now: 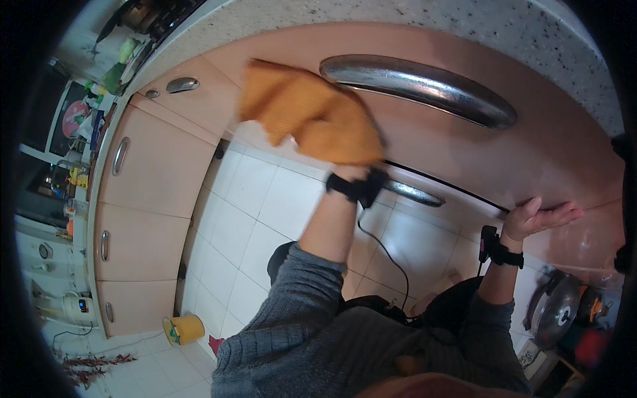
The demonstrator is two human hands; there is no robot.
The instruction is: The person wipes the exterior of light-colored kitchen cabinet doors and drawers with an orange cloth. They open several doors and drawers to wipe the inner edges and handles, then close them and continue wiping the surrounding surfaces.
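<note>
An orange cloth (pixel 313 114), blurred, is in my left hand (pixel 351 172) and covers most of it. The cloth lies over the front of a pink drawer (pixel 448 149), beside the left end of its long metal handle (pixel 418 89). Lower right, my right hand (pixel 542 219) holds nothing; its fingers point right, close to the drawer's lower edge, and whether they touch it I cannot tell. Each wrist wears a black strap with a small device.
A speckled stone countertop (pixel 448 20) runs above the drawer. A second metal handle (pixel 415 193) sits lower down. Pink cabinets (pixel 149 164) line the left side over a white tiled floor (pixel 259 219). A yellow bucket (pixel 191 329) and a lidded metal pot (pixel 555 308) stand at the sides.
</note>
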